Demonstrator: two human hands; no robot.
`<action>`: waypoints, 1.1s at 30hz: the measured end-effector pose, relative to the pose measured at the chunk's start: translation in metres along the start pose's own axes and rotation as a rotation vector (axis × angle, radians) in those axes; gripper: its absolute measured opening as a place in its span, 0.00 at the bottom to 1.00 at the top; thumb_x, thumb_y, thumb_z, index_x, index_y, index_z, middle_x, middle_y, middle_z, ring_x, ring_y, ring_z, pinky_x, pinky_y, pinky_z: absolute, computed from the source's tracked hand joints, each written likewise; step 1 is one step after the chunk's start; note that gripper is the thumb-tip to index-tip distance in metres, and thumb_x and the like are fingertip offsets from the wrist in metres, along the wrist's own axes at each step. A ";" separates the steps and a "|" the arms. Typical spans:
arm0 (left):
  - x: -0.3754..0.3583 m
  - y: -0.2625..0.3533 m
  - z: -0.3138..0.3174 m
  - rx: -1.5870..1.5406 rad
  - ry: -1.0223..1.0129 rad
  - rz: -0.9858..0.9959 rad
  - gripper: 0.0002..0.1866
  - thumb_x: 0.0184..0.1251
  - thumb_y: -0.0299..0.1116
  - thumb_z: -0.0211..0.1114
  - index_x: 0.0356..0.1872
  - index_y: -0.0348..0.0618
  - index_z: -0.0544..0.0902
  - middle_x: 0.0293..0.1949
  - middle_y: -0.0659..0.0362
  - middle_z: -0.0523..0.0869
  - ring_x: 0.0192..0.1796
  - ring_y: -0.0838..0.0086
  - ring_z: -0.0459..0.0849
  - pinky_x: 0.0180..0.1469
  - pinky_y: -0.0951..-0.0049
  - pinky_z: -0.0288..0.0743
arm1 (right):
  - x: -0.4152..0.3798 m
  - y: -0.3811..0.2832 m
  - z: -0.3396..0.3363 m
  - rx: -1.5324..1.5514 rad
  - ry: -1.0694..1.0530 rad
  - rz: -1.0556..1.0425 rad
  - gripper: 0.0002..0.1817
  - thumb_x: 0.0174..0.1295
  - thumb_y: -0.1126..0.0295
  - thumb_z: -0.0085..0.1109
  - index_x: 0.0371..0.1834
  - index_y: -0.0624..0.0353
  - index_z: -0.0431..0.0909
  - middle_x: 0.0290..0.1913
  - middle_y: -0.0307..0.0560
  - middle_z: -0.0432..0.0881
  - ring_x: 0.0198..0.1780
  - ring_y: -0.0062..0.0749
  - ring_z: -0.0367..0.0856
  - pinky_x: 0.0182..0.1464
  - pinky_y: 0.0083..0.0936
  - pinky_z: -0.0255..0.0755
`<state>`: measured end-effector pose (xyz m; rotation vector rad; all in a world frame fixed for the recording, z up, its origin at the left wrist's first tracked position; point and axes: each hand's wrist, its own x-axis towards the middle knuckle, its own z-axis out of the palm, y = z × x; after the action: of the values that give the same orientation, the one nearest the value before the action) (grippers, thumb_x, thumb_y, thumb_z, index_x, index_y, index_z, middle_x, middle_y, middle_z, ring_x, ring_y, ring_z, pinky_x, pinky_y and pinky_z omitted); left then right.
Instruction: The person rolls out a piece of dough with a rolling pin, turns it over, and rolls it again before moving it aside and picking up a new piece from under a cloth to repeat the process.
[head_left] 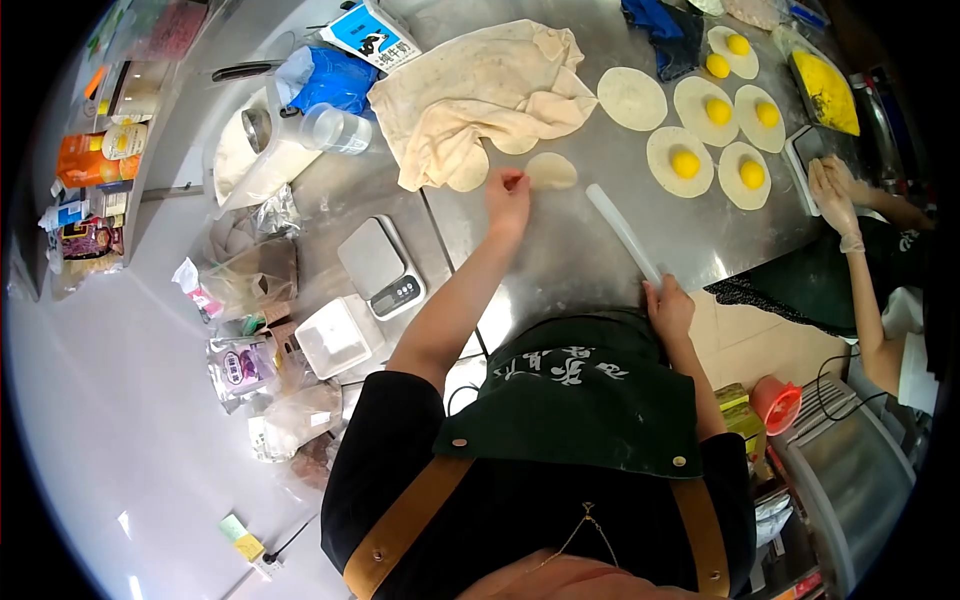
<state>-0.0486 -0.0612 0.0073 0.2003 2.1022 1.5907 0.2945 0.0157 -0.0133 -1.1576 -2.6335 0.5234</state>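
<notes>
My left hand (508, 196) is closed at the left edge of a small flattened dough disc (552, 171) on the steel table, its fingers pinched together. Whether the fingertips grip the disc's edge is too small to tell. A translucent rolling pin (624, 233) lies slanted on the table, and my right hand (670, 305) is wrapped round its near end. Behind my left hand a cream cloth (480, 90) is spread, with pieces of dough showing at its front edge. Several rolled dough rounds, most topped with yellow balls (685, 164), lie at the right, beside a plain round (632, 99).
A digital scale (381, 266) and a white tub (334, 337) stand at the left. Beyond them are a plastic cup (336, 129), flour (240, 160) and a milk carton (368, 36). At the right edge, a co-worker's gloved hands (832, 190) are beside a bag of yellow filling (826, 92).
</notes>
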 end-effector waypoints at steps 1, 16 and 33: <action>0.000 -0.002 -0.003 0.054 0.061 0.014 0.15 0.57 0.31 0.74 0.39 0.35 0.77 0.37 0.54 0.83 0.37 0.71 0.81 0.40 0.72 0.75 | -0.001 -0.001 -0.001 0.001 -0.016 -0.008 0.20 0.64 0.52 0.61 0.43 0.60 0.73 0.25 0.56 0.81 0.24 0.54 0.80 0.25 0.45 0.73; 0.145 0.029 -0.086 1.053 0.440 0.402 0.18 0.57 0.26 0.61 0.51 0.40 0.77 0.51 0.46 0.81 0.55 0.52 0.79 0.57 0.56 0.74 | 0.002 -0.007 -0.004 0.010 -0.030 0.063 0.21 0.64 0.52 0.60 0.47 0.60 0.75 0.27 0.56 0.82 0.26 0.54 0.82 0.28 0.44 0.75; 0.022 -0.049 -0.181 0.725 0.429 0.517 0.04 0.62 0.25 0.60 0.35 0.38 0.82 0.34 0.47 0.83 0.40 0.51 0.82 0.43 0.58 0.76 | 0.004 -0.001 0.000 0.011 -0.046 0.014 0.20 0.64 0.52 0.61 0.41 0.59 0.72 0.24 0.56 0.80 0.26 0.55 0.81 0.27 0.46 0.74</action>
<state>-0.1435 -0.2234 -0.0094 0.7511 3.0952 1.0887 0.2915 0.0180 -0.0125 -1.1746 -2.6594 0.5734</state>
